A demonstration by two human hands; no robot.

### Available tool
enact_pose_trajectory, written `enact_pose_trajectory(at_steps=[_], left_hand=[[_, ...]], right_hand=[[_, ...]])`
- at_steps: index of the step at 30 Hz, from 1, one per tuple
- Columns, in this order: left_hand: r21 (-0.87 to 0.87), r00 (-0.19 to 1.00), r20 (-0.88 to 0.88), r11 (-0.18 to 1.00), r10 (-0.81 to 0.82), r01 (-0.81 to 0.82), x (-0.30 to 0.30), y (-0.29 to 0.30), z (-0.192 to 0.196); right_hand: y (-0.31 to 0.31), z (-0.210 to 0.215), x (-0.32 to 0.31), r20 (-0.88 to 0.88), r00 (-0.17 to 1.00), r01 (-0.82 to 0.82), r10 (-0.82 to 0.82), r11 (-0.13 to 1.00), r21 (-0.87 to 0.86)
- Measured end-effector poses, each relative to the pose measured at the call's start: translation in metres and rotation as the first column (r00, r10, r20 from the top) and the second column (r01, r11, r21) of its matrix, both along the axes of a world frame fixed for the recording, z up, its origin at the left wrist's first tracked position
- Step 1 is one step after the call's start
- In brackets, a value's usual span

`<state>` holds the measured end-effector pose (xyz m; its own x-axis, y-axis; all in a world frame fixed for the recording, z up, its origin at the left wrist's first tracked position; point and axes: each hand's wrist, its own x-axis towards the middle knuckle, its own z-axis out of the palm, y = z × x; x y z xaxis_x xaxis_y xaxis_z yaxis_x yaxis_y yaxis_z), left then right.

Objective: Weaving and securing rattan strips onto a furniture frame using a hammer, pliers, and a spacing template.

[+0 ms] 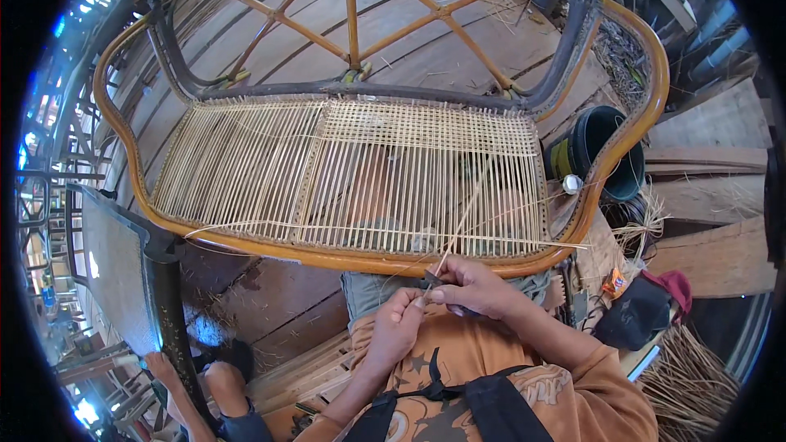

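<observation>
In front of my belly, close to the near rail of a rattan bench, my two hands meet. My left hand (395,323) is closed, its fingertips pinching what looks like the end of a pale cane strip. My right hand (479,289) is closed round a small dark knife (433,279), whose blade shows between both hands. The cane strip (466,217) rises from the hands across the seat. On the bench frame (385,262), pale strands are strung front to back. A tight cross weave (426,125) covers the back right part of the seat.
A dark bucket (610,151) stands beyond the bench's right end. At my right lie a dark cap (634,311), an orange wrapper (614,283) and a bundle of cane (692,376). Another person's arm (176,389) is at lower left, beside a dark-framed panel (115,254).
</observation>
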<state>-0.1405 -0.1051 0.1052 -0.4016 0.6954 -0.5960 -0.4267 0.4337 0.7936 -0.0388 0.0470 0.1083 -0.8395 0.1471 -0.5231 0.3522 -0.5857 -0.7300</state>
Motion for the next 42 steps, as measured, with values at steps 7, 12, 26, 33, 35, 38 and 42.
enact_pose_trajectory(at_steps=[7,12,26,33,35,38,42], left_hand=[[-0.039,0.996,0.090,0.999,-0.023,0.027,-0.005,-0.020,-0.001],[-0.041,0.997,0.071,0.999,-0.019,0.022,-0.002,-0.011,-0.008],[0.008,0.988,-0.047,0.989,-0.145,0.145,-0.012,-0.018,0.006],[-0.122,0.986,0.032,0.978,-0.166,0.169,-0.022,-0.057,0.005],[-0.066,0.986,-0.005,0.984,-0.164,0.163,-0.041,-0.067,0.002],[0.037,0.995,0.014,0.994,0.103,-0.103,-0.067,-0.060,0.011],[0.455,0.770,-0.343,0.812,0.539,-0.366,-0.107,-0.005,0.036]], right_hand=[[0.045,0.005,0.004,0.242,0.965,0.066,-0.106,0.984,0.168],[0.026,0.015,-0.002,0.126,0.992,-0.031,0.007,0.982,0.188],[0.050,-0.006,0.013,0.094,0.983,0.153,-0.156,0.988,0.036],[0.114,0.000,0.053,0.187,0.862,0.373,-0.471,0.840,0.395],[0.155,0.015,0.091,0.087,0.766,0.482,-0.637,0.658,0.578],[0.167,-0.001,0.186,0.097,0.729,0.221,-0.678,0.367,0.903],[0.052,-0.065,0.262,0.573,0.571,-0.217,-0.588,0.564,0.796]])
